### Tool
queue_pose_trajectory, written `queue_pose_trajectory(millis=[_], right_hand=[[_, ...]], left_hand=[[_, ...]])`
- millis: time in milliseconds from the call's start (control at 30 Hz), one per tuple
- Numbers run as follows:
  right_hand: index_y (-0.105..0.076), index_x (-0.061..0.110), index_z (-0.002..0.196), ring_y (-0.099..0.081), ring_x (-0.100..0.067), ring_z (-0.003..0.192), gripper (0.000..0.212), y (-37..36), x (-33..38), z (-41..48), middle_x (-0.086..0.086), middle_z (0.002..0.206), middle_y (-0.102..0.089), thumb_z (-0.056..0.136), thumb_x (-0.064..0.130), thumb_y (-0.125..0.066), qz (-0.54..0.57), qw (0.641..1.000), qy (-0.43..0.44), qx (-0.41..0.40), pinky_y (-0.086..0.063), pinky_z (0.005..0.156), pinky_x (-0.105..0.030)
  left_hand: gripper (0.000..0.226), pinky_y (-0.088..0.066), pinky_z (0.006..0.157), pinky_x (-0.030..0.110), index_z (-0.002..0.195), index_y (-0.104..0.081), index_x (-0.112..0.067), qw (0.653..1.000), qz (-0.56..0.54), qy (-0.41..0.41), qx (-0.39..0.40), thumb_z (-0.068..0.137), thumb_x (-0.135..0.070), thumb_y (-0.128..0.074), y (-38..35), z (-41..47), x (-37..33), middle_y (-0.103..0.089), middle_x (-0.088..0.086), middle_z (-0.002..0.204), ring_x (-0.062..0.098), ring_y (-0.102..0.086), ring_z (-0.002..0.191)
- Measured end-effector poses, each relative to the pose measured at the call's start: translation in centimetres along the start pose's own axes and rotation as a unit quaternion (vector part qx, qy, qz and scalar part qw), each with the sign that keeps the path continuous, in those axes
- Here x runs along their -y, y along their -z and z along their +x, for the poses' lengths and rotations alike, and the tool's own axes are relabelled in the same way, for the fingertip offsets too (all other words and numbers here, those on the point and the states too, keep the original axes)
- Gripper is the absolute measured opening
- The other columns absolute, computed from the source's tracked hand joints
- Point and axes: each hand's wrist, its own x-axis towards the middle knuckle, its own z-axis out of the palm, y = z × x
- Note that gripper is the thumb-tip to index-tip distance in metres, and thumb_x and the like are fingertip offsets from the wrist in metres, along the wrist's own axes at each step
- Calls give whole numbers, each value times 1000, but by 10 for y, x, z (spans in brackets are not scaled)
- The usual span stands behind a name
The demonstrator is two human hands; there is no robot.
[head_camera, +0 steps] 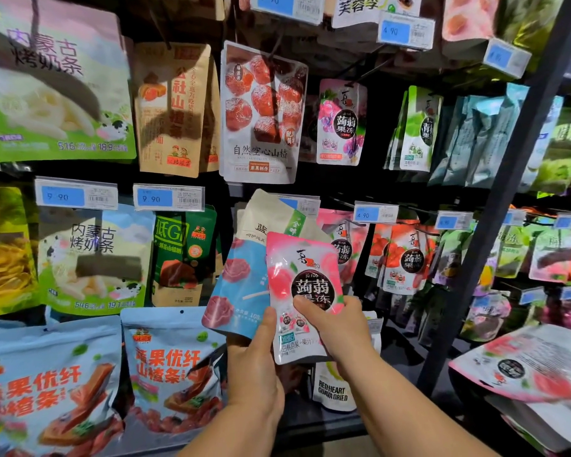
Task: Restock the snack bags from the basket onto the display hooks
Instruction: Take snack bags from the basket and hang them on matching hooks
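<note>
A pink peach jelly bag [302, 275] with a black round label is held upright in front of the display wall, low in the middle of the head view. My left hand [256, 364] grips its lower left edge with the thumb on the front. My right hand [335, 321] pinches its lower right side, thumb across the label. Behind it hangs a blue bag with red rose shapes [241, 285]. Matching pink jelly bags [343, 245] hang on a hook just to the right. The basket is out of view.
Rows of snack bags hang on hooks all over the wall, with blue price tags [374, 212] on the hook ends. A black upright post [495, 199] stands at the right. More pink bags [534, 361] lie at the lower right. A white guava bag [333, 387] sits below my hands.
</note>
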Motion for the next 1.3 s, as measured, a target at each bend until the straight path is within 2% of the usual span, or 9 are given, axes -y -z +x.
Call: queue_pose_trajectory(millis=[167, 300, 367, 467, 600, 800, 1000, 1200, 1300], right_hand=[[-42, 19, 123, -58, -23, 105, 84, 6, -3, -6, 0, 116, -57, 62, 61, -81, -16, 999, 50, -3, -51, 92, -44], [-32, 22, 115, -52, -19, 104, 56, 15, 0, -7, 1, 113, -50, 85, 45, -73, -37, 995, 73, 61, -42, 85, -32], [-36, 21, 115, -59, -18, 97, 49, 21, 0, -5, -1, 109, -57, 87, 34, -74, -1, 992, 60, 111, -47, 81, -32], [-40, 24, 123, -66, -14, 92, 61, 30, -3, -3, -3, 108, -64, 79, 15, -82, 42, 978, 49, 198, -56, 79, -32], [-39, 26, 128, -67, -17, 103, 82, 30, -9, -4, 0, 116, -65, 64, 20, -90, 48, 965, 50, 251, -58, 84, -34], [-55, 15, 121, -69, -34, 103, 71, 29, -21, 19, -16, 115, -70, 59, 8, -88, 133, 966, 16, 223, -55, 93, -51], [-55, 0, 125, -69, -42, 101, 91, 71, -46, 60, -26, 115, -69, 44, 12, -96, 171, 967, -36, 183, -58, 84, -55], [-58, -5, 123, -71, -39, 98, 102, 103, -69, 103, -25, 111, -71, 34, 22, -100, 195, 968, -24, 154, -58, 79, -46], [-60, -6, 120, -72, -35, 91, 68, 110, -70, 122, -23, 106, -73, 58, 8, -84, 191, 970, -15, 150, -58, 80, -43]], left_hand=[[46, -55, 88, 58, 118, -67, -5, 1000, 10, 18, -10, 73, 0, -76, 0, 2, 9, -72, 20, 109, 39, -69, 97], [30, -62, 63, 37, 114, -68, -3, 999, -12, 30, -31, 85, 4, -66, 0, 7, 9, -74, 15, 101, 23, -73, 76], [27, -62, 70, 40, 112, -70, -3, 998, -16, 26, -47, 85, 2, -67, -1, 9, 5, -75, 13, 100, 25, -73, 80], [34, -58, 85, 49, 118, -67, -1, 996, -21, 18, -82, 84, 2, -69, -1, 9, -1, -72, 17, 108, 34, -69, 95], [37, -55, 87, 54, 120, -66, -2, 994, -29, 36, -96, 83, -3, -71, 6, 6, -3, -71, 19, 112, 39, -67, 102], [17, -59, 50, 40, 107, -69, -16, 995, -37, 54, -75, 91, -15, -64, 22, -2, -5, -77, 5, 87, 20, -74, 69], [22, -57, 73, 55, 112, -67, -23, 993, -79, 86, -18, 97, -16, -53, 51, 8, -15, -77, 2, 96, 20, -75, 80], [25, -58, 53, 53, 91, -80, -19, 987, -105, 121, -4, 84, -15, -57, 69, 14, -4, -77, 11, 90, 27, -75, 73], [25, -58, 47, 46, 76, -81, -20, 990, -96, 101, 11, 86, -13, -59, 64, 15, -5, -77, 11, 85, 26, -75, 69]])
